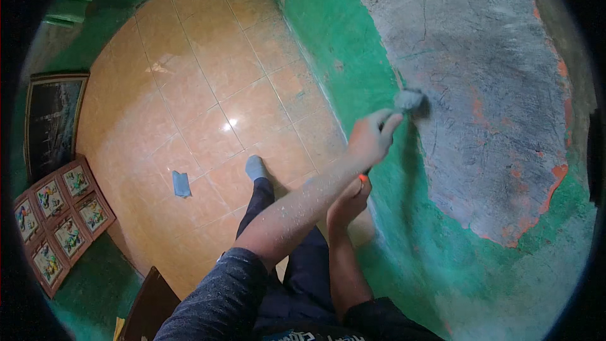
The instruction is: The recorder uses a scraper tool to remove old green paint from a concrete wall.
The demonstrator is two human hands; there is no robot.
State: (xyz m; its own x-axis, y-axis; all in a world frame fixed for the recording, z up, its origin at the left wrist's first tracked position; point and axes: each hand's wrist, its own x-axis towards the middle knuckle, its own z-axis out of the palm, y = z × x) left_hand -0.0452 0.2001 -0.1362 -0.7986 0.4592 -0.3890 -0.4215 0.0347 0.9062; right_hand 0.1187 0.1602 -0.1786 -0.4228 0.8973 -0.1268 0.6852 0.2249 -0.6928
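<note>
A tool with a greyish, blurred head (411, 100) reaches to the wall on my right; its exact kind is hard to make out. My left hand (371, 139) is wrapped round its handle just below the head, with pale dust on hand and forearm. Lower down, my right hand (349, 203) grips the handle's other end, where an orange part shows. The head meets the wall (353, 57) at the border between green paint and a large bare grey patch (486, 88) with ragged orange edges.
Tan floor tiles (208, 57) spread to my left, dusty along the wall's foot. A small grey-blue piece (181, 184) lies there, near my foot in a grey sock (255, 167). Further left are a dark framed picture (55, 123) and a wooden panel with several small pictures (68, 238).
</note>
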